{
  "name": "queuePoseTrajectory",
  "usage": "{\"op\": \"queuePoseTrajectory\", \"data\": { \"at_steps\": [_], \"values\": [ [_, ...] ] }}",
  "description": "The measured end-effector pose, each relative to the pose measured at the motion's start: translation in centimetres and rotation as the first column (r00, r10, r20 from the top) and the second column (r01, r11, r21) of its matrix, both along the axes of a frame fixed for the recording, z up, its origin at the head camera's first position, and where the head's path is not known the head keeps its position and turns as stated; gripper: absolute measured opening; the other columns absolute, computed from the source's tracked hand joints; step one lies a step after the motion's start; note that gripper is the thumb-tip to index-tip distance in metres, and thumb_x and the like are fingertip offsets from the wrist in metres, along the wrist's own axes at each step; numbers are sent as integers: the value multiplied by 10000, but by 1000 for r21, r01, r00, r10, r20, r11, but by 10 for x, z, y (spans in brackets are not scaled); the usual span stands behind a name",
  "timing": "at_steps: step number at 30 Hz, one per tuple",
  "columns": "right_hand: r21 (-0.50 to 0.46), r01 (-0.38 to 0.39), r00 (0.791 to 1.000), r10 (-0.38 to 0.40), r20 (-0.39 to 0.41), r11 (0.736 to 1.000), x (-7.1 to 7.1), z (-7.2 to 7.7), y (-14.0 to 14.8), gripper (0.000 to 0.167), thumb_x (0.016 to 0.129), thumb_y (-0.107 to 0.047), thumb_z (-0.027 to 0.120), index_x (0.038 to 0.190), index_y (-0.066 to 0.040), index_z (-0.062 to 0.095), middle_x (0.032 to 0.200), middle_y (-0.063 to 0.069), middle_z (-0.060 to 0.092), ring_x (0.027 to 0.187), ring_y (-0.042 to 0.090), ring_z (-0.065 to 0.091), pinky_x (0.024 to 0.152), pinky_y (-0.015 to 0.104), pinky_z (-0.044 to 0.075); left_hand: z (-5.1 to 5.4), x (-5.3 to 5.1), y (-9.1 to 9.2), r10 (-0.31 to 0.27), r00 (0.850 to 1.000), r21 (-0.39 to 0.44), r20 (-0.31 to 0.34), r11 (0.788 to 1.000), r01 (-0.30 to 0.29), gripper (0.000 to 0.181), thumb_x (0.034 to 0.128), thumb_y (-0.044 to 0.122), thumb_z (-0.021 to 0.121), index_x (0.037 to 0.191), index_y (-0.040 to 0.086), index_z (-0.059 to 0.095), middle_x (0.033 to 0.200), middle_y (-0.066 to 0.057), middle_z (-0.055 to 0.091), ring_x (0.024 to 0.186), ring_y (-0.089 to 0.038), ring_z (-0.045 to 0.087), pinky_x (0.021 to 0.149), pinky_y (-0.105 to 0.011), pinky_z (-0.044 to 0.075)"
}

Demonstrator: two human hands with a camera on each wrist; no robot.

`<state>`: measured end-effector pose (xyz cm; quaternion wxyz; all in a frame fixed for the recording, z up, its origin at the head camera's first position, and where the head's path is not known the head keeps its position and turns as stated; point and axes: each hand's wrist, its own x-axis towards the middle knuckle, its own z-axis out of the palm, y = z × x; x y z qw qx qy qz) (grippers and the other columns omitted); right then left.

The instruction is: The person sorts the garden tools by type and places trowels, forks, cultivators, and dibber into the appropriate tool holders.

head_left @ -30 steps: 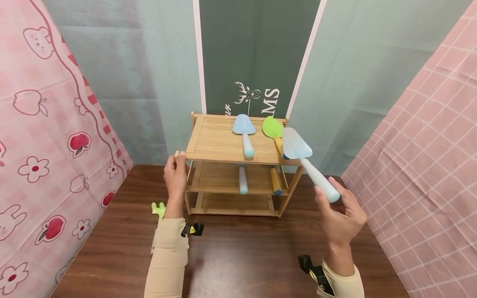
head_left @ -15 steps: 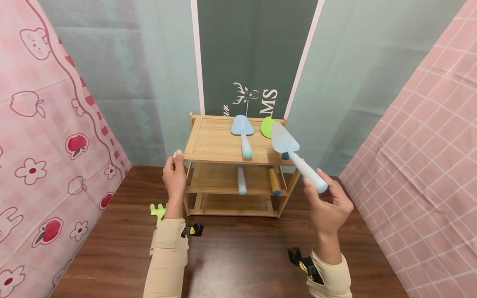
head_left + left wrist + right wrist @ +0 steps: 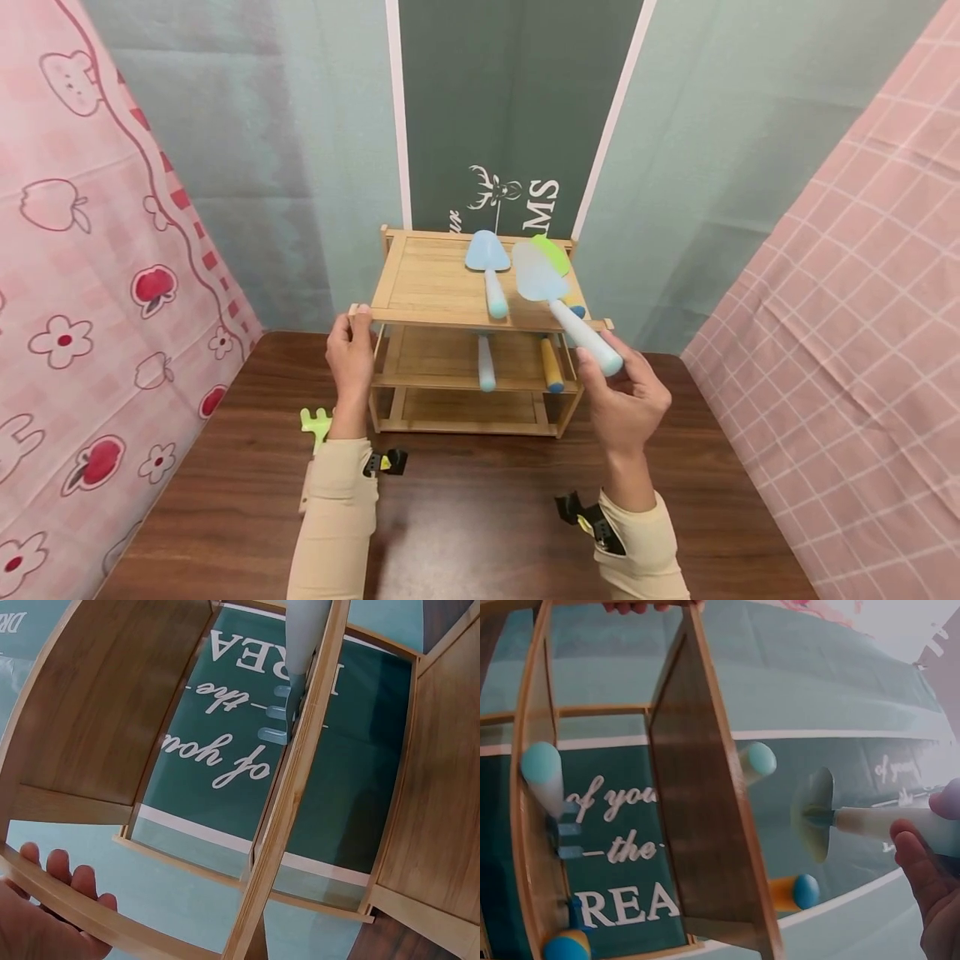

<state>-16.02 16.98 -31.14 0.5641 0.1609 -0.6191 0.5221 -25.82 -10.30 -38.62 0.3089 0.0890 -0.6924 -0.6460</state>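
My right hand (image 3: 628, 408) pinches a toy trowel (image 3: 587, 336) by the end of its white handle. Its pale translucent blade hovers over the right part of the wooden shelf rack (image 3: 427, 287), overlapping a green toy trowel (image 3: 555, 252) with a yellow handle. Left of it, a light-blue toy shovel (image 3: 489, 254) lies on the top board. My left hand (image 3: 351, 358) grips the rack's left side; the left wrist view shows its fingers (image 3: 84, 881) curled over a wooden bar. On the middle board lie a white-handled toy fork (image 3: 486, 364) and a yellow-handled tool (image 3: 553, 367), its head hidden.
A green toy rake (image 3: 316, 423) lies on the brown table (image 3: 465, 517), partly hidden by my left sleeve. Behind the rack hangs a green curtain (image 3: 517, 100). Pink patterned cloths (image 3: 82, 275) close off both sides. The rack's lowest board (image 3: 468, 408) is near the tabletop.
My right hand has moved left with the trowel, bringing its blade from the rack's right edge to over the top board. The left hand keeps its hold on the rack.
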Motion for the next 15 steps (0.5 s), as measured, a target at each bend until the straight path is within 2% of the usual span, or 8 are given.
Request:
{"op": "queuePoseTrajectory", "data": {
  "at_steps": [7,11,15],
  "values": [
    [-4,-59,998,59,11,998,-7,-5,-11,263,675,122,706,921,185,641,813,288,633,567,21,493,510,125,385,0,0,2,10,1000,9,-11,1000,-9,428,912,480,516,721,103,450,681,-117,494,581,-172,404,570,-323,309],
    [-91,-122,991,126,50,988,-16,-15,-14,290,680,177,697,965,159,649,859,222,661,573,37,536,515,142,416,-1,0,2,21,1000,16,-14,1000,-20,419,908,476,521,732,99,468,683,-87,499,620,-169,441,601,-319,331],
    [-177,-179,979,193,71,968,-26,-26,-16,308,688,207,680,990,184,624,902,236,651,651,80,587,559,161,454,-1,0,2,10,1000,36,-29,999,-9,398,911,460,529,743,103,478,709,-129,497,689,-232,484,646,-313,360]
  ]
}}
